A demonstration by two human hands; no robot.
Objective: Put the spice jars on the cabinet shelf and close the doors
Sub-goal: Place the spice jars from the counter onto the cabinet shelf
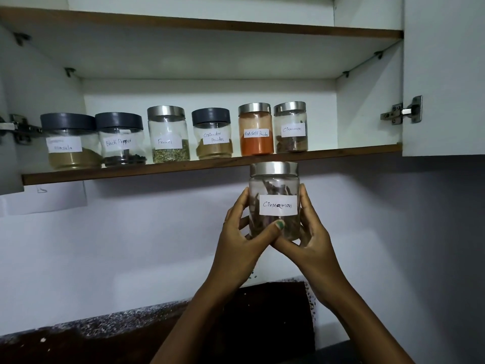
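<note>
- Glass, steel-lidded and labelled "Cinnamon": the held jar (274, 200) sits in a two-handed grip, left hand (237, 232) curled round its 9 o'clock side with the thumb across the lower front, right hand (312, 232) wrapped round its 3 o'clock side.
- The jar is upright, in the air just below the front edge of the cabinet shelf (210, 165), its lid about level with that edge and not yet on the board.
- At 12 o'clock from it, six jars already stand in a row on the shelf: the masala jar (69, 141), black pepper jar (120, 140), fennel jar (168, 135), coriander jar (212, 134), red chilli jar (255, 130) and a second cinnamon jar (290, 127).
- Bare shelf lies at 3 o'clock of that last jar, which looks like the open slot for the one in hand.
- The right door (443, 74) stands open on its hinge (402, 111); the left door (10, 153), at 9 o'clock, is open too.
- My reading: most of the shelving is done; left are lifting this jar over the edge, setting it down, then closing both doors.
- Whether more jars wait on the dark desk (131, 332) below cannot be told.
</note>
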